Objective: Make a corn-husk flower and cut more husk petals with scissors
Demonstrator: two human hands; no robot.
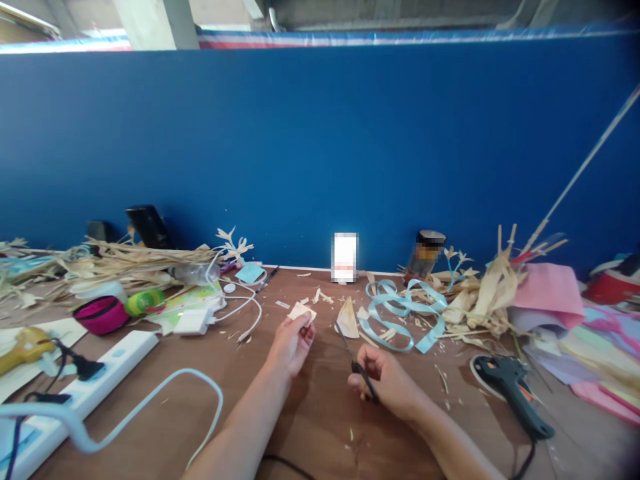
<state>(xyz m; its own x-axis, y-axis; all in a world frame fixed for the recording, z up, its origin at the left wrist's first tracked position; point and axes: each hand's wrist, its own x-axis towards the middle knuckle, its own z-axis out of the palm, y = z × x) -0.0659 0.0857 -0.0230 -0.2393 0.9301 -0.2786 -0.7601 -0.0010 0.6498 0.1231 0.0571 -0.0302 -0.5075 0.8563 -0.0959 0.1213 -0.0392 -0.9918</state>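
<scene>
Near the middle of the brown table, my left hand [295, 340] pinches a small pale piece of husk [302, 311] between thumb and fingers. To its right, my right hand [381, 379] is wrapped round the dark handles of a pair of scissors [356, 367], whose blades point up and away, apart from the held piece. Just beyond the scissor tips a pale, pointed husk piece [349, 319] lies on the table. A light blue ribbon [400, 307] curls to the right of it.
A white power strip [105, 387], a cable and a pink pouch [101, 315] are at left. On the right lie a glue gun [515, 393], dried husks [493, 293] and pink paper [547, 297]. A pixelated upright object [345, 257] stands before the blue partition [300, 147].
</scene>
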